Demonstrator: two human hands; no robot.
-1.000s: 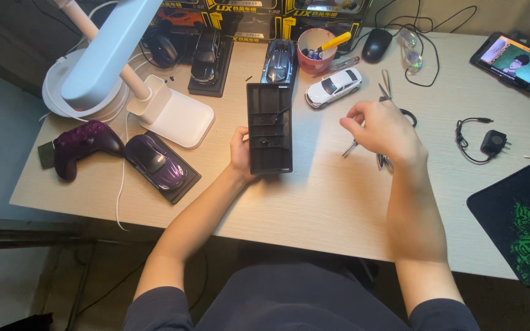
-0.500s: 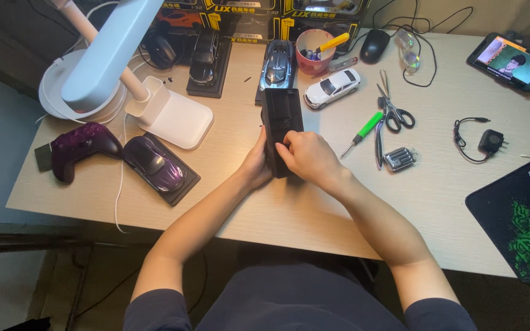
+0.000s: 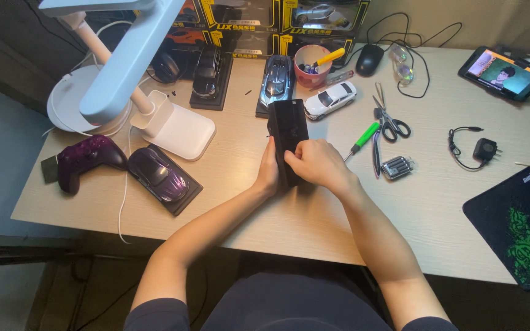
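At the middle of the desk [image 3: 246,202] I hold a black base [image 3: 288,132] on end in both hands. It is a long, flat, dull black slab, narrow, its far end tipped up toward the silver car [image 3: 276,83] behind it. My left hand [image 3: 269,175] cups its left edge from beneath; my right hand [image 3: 315,165] wraps over its lower end, fingers pressed down on the front face, so both hands are closed on it. Just right of my right hand lie a green screwdriver [image 3: 363,136], scissors [image 3: 389,122] and a small metal clip [image 3: 397,167]. A white car [image 3: 330,100] sits near the slab's upper end. To my left a purple car [image 3: 158,174] rests on its own black plate, beside a purple gamepad [image 3: 84,158] and the lamp [image 3: 124,67].
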